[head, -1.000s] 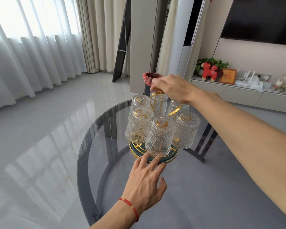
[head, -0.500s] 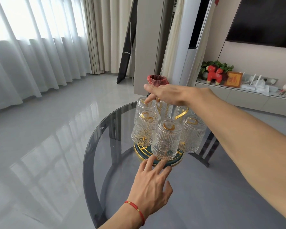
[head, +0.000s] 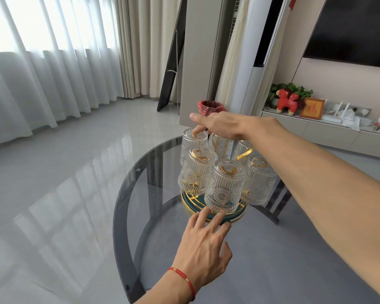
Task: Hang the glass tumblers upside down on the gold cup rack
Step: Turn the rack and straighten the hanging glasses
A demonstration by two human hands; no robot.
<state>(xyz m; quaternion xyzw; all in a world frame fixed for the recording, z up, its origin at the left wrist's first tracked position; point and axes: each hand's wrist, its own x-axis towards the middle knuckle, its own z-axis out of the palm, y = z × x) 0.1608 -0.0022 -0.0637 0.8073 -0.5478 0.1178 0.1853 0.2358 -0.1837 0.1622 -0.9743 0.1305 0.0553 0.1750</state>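
Six glass tumblers (head: 225,189) hang mouth-down, long axes near upright, on the gold cup rack (head: 242,154) mid-table, directly ahead of both hands. The right hand (head: 219,125) reaches over the top — fingertips on the far-left tumbler (head: 193,139), gripping nothing visible — while the left hand (head: 203,244), fingers spread, presses the rack's base (head: 228,217).

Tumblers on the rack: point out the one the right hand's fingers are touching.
The far-left tumbler at the back: the right hand has fingertips on its upturned base. The other tumblers hang untouched.
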